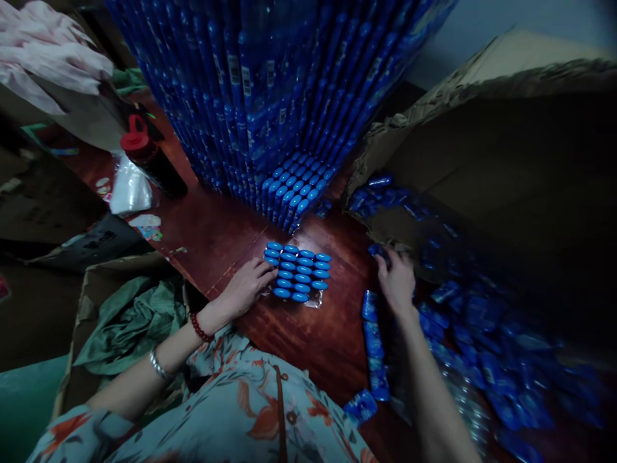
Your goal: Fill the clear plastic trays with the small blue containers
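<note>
On the red-brown table stands a block of small blue containers [303,270] with shiny oval tops, set close together in rows. My left hand [248,283] is at the block's left edge, its fingers curled against the nearest containers. Clear plastic film [314,299] shows under the block's front right corner. To the right, my right hand [398,280] has its thumb and fingers closed on a small dark blue container [378,252], partly hidden by the fingers. Below that hand, several blue containers [374,344] lie in a line on the table.
A tall stack of blue containers [231,109] rises behind the block. A torn cardboard box [385,148] stands right, with loose blue containers [482,328] spilling from it. At left are a black bottle with red lid [157,164], clear bags [130,186] and a box holding green cloth [135,321].
</note>
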Available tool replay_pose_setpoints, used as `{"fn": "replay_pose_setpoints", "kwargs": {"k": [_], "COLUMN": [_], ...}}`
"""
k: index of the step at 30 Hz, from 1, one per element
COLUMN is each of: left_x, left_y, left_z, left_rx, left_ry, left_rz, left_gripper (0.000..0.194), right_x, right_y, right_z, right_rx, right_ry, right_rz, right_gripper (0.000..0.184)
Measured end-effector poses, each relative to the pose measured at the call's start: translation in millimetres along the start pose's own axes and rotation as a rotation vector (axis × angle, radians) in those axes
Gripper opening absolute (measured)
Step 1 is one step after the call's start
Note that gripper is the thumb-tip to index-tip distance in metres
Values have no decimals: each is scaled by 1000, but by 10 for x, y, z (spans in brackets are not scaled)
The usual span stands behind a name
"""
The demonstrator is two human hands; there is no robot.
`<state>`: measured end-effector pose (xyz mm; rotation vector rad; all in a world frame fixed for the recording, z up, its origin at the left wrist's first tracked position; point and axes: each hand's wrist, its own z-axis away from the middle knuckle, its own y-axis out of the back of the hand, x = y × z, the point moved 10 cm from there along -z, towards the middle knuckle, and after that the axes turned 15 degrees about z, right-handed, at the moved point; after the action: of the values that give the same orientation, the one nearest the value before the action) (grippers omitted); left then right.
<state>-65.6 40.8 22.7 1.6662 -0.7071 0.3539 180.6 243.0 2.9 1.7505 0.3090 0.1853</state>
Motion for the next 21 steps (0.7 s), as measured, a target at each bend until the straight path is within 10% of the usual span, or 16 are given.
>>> {"fn": "replay_pose_setpoints", "kwargs": {"k": [6, 11, 15, 21], "left_x": [397, 1118, 1179, 1110], "left_y": [117, -744, -1392, -1637], "left_z": [170, -81, -377, -555], "left_rx": [278, -139, -332, -354], "left_ry": [-93, -232, -65, -53], "left_rz": [15, 212, 226, 103], "left_gripper": [43, 46, 69, 60], "right_x": [30, 279, 475, 84], "right_y": [-421, -427, -337, -384], "right_z": [-326, 97, 556, 933], "right_rx": [-356, -477, -446, -461], "right_ry": [161, 65, -140, -156], "right_rz": [131, 308, 213, -290], "right_gripper": [38, 26, 31, 36]}}
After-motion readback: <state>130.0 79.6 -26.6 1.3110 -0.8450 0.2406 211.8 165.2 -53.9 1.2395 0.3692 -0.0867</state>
